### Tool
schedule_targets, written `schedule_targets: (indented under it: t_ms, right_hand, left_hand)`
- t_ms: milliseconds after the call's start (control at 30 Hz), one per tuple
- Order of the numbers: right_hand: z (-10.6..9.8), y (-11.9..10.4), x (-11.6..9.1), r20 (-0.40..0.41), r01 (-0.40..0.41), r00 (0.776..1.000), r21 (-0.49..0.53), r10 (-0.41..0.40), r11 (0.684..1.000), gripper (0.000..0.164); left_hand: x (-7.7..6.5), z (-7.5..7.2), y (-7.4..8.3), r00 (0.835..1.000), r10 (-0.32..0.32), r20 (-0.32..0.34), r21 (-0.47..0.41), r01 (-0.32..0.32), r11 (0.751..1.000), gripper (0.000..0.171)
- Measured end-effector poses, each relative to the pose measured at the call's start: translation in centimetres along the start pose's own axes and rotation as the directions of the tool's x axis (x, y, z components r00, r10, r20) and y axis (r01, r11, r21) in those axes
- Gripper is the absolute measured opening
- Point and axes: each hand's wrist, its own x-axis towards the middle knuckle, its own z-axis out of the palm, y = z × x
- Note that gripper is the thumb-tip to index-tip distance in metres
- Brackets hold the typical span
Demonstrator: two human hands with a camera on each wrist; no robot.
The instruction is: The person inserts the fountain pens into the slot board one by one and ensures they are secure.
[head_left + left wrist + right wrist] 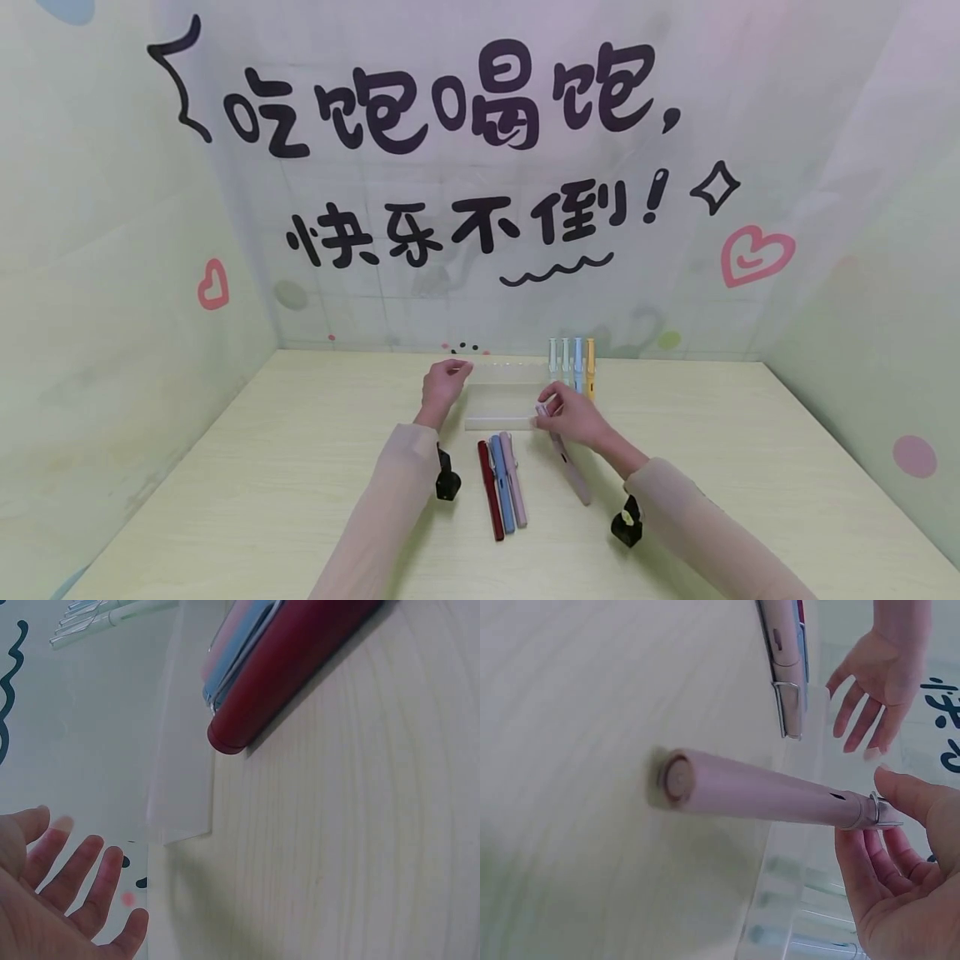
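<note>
A clear plastic pen rack [502,402] stands toward the back of the table, with several pale green, blue and yellow pens [577,358] upright at its right end. My left hand [444,385] pinches the rack's upper left edge between thumb and index finger; its other fingers [97,900] are spread apart. With thumb and fingertips, my right hand [573,414] holds a lilac pen [765,791] by its clipped cap end, at the rack's front right. The pen slants, its barrel end toward me and low over the tabletop.
Before the rack, a red pen [491,492], a blue pen [502,487] and a pink pen [514,482] lie side by side on the pale wooden table [285,500]. A printed cloth wall [480,308] rises behind the rack, with further walls at both sides.
</note>
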Motion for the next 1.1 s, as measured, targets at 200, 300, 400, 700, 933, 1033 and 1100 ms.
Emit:
schedule_targets:
  t_ms: [200, 300, 400, 700, 933, 1033, 1100]
  right_hand:
    - [-0.6, -0.4, 0.4, -0.052, -0.005, 0.999, 0.004, 0.005, 1.0, 0.027]
    - [-1.0, -0.5, 0.7, -0.073, 0.006, 0.997, 0.009, -0.005, 1.0, 0.027]
    - [-1.5, -0.6, 1.1, -0.102, 0.005, 0.995, 0.029, -0.003, 1.0, 0.028]
    - [-2.9, -1.5, 2.4, -0.197, -0.019, 0.98, 0.066, 0.032, 0.998, 0.03]
    - [-3.8, -2.3, 3.4, -0.267, -0.025, 0.963, 0.079, 0.045, 0.997, 0.032]
    - [-3.9, -2.4, 3.7, -0.277, -0.042, 0.959, 0.089, 0.065, 0.995, 0.033]
    - [-4.0, -2.4, 3.9, -0.28, -0.048, 0.957, 0.1, 0.075, 0.994, 0.034]
  left_hand:
    - [0.1, 0.0, -0.1, 1.0, 0.001, 0.001, 0.007, -0.001, 1.0, 0.031]
    - [0.1, 0.0, -0.1, 1.0, 0.002, 0.001, 0.006, -0.002, 1.0, 0.031]
    - [0.1, 0.0, -0.1, 1.0, 0.004, 0.0, 0.006, -0.004, 1.0, 0.031]
    - [0.2, 0.0, -0.1, 1.0, -0.005, 0.003, 0.006, 0.005, 1.0, 0.031]
    - [0.1, -0.1, 0.0, 1.0, -0.006, 0.005, -0.002, 0.006, 1.0, 0.031]
    - [0.1, -0.1, 0.0, 1.0, -0.006, 0.0, -0.001, 0.006, 1.0, 0.031]
    - [0.1, 0.0, 0.0, 1.0, -0.008, -0.001, -0.002, 0.008, 1.0, 0.031]
